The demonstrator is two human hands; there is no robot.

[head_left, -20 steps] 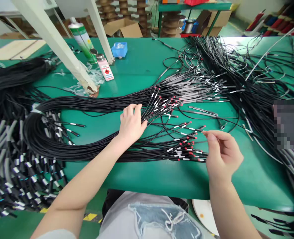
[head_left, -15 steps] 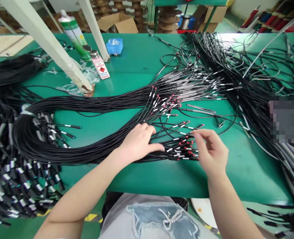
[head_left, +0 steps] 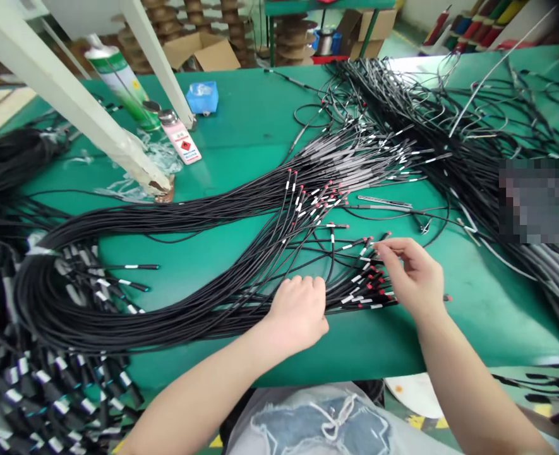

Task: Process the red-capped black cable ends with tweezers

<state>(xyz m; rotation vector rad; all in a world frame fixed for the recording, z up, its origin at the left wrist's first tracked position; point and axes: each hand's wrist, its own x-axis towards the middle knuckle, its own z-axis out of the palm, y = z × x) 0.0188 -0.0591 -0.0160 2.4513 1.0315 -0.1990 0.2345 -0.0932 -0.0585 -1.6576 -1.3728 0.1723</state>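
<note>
A long bundle of thin black cables (head_left: 175, 316) with red tips and white sleeves curves over the green table (head_left: 241, 145). My left hand (head_left: 300, 313) rests on the near strand of the bundle, fingers curled down over the cables close to the table's front edge. My right hand (head_left: 412, 275) is just to its right, thumb and forefinger pinched on one red-tipped cable end (head_left: 376, 243) among the fanned ends. A second group of red-tipped ends (head_left: 314, 199) lies further back.
A white slanted frame leg (head_left: 71, 107) stands at the left, with a green spray can (head_left: 118, 79), a small labelled bottle (head_left: 179, 136) and a blue box (head_left: 202, 97) behind it. Dense black cable heaps cover the left edge (head_left: 33, 379) and the right side (head_left: 450, 126).
My left hand slid from the far strand down to the near strand by the table edge and curled over it. My right hand moved left and forward among the red-tipped ends. The view shifted.
</note>
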